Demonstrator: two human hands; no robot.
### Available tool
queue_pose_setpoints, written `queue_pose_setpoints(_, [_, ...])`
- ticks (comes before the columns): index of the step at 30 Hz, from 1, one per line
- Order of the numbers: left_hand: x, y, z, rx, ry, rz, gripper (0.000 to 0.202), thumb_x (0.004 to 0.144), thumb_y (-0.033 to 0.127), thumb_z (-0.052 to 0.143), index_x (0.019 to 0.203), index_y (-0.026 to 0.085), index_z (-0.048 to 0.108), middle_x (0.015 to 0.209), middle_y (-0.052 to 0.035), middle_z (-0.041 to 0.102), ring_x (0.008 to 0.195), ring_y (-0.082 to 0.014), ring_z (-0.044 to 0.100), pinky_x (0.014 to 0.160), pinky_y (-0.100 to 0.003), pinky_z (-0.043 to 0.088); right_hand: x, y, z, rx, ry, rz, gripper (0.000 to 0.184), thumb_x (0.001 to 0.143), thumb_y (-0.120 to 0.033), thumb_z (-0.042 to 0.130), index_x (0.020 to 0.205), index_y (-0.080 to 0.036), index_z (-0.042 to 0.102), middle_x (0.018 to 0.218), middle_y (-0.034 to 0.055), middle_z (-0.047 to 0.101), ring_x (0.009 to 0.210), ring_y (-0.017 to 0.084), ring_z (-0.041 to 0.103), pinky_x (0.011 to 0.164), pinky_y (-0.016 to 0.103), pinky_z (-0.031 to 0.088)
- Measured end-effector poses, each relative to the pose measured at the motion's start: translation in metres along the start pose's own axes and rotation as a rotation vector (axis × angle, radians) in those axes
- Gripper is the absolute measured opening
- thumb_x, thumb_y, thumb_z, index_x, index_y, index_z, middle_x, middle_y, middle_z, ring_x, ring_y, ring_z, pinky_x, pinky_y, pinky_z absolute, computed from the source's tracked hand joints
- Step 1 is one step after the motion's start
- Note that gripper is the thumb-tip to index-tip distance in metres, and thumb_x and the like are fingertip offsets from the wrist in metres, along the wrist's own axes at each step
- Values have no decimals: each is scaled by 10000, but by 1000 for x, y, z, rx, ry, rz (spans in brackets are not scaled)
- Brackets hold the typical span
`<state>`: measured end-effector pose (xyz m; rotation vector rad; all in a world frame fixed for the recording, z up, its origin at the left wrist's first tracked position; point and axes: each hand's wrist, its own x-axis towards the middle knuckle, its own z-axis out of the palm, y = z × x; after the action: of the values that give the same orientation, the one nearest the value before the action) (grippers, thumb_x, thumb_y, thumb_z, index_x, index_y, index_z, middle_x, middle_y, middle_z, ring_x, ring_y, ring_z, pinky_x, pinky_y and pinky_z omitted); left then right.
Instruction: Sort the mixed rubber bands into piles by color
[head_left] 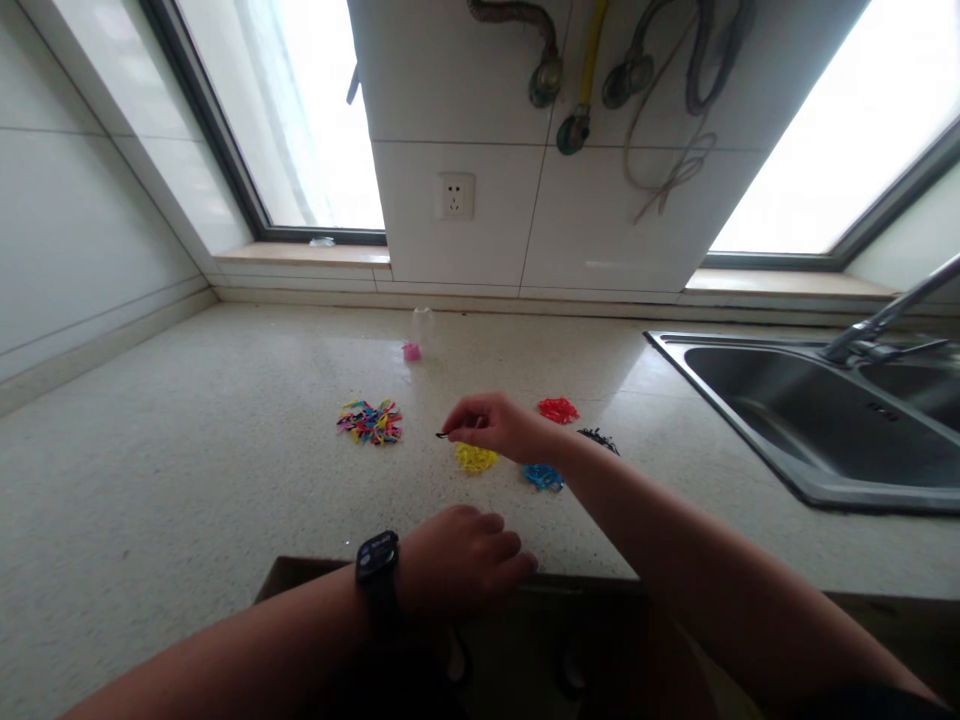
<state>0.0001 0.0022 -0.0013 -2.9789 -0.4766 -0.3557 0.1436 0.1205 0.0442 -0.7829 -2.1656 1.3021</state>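
My right hand (495,425) is above the counter with thumb and forefinger pinched on a small black rubber band (441,435). Just beneath it lies a heap of yellow bands (476,459). A mixed heap of coloured bands (371,422) sits to its left. Around my right wrist are piles of red bands (558,410), blue bands (543,477) and black bands (598,440), the last two partly covered by my arm. My left hand (469,560), below a black watch (377,557), rests at the counter's front edge, its fingers loosely curled with nothing visible in them.
Behind the heaps stand a clear plastic container (423,323) and a small pink item (411,352). A steel sink (795,410) with a tap (862,335) is set into the counter (187,480) at right. The tiled wall has a socket (455,196).
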Motion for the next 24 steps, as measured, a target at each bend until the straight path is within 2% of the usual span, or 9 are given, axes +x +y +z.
queue_pose_setpoints(4, [0,1,1,7,-11,-3,201,972,281,538,1152,191,546,802,-20,622,702,-188,561,534,-297,418,-39,14,-47,44,171,10,246,810,-373,742,949,-171,725,850,42,724,769,134,646,717,283,527])
queue_pose_setpoints(7, [0,2,0,12,-18,-4,198,961,272,545,1142,192,544,804,-24,622,698,-186,555,537,-292,413,-59,24,-82,2,318,91,286,776,-415,762,934,-179,719,795,36,713,690,128,627,654,287,525])
queue_pose_setpoints(10, [2,2,0,9,-28,-9,188,954,255,545,1131,194,547,795,-14,618,685,-190,548,519,-310,403,-73,41,-104,-47,488,106,310,728,-442,782,894,-188,718,802,48,718,692,140,626,663,312,526])
queue_pose_setpoints(12, [2,2,0,-1,-33,-10,183,956,250,541,1130,194,549,794,-6,617,677,-190,546,509,-322,394,-79,54,-110,-42,575,112,326,713,-467,778,878,-193,717,807,54,723,699,149,626,680,332,529])
queue_pose_setpoints(15, [2,3,0,-17,-39,-14,203,954,262,552,1144,192,550,799,-2,620,674,-187,547,508,-327,381,-87,69,-112,-54,621,132,345,710,-491,769,875,-192,721,793,53,723,691,152,614,676,340,522])
queue_pose_setpoints(19, [2,4,0,-32,-46,-23,208,940,254,573,1137,191,555,800,1,618,666,-183,540,515,-330,373,-94,74,-114,-61,625,105,319,719,-462,777,875,-189,725,791,44,719,693,145,605,678,330,505])
queue_pose_setpoints(24, [3,5,0,-33,-13,-33,185,926,223,571,1108,191,564,776,7,606,647,-184,528,513,-337,358,-98,73,-121,-67,571,95,279,727,-428,782,864,-191,730,799,41,721,707,142,615,682,323,505])
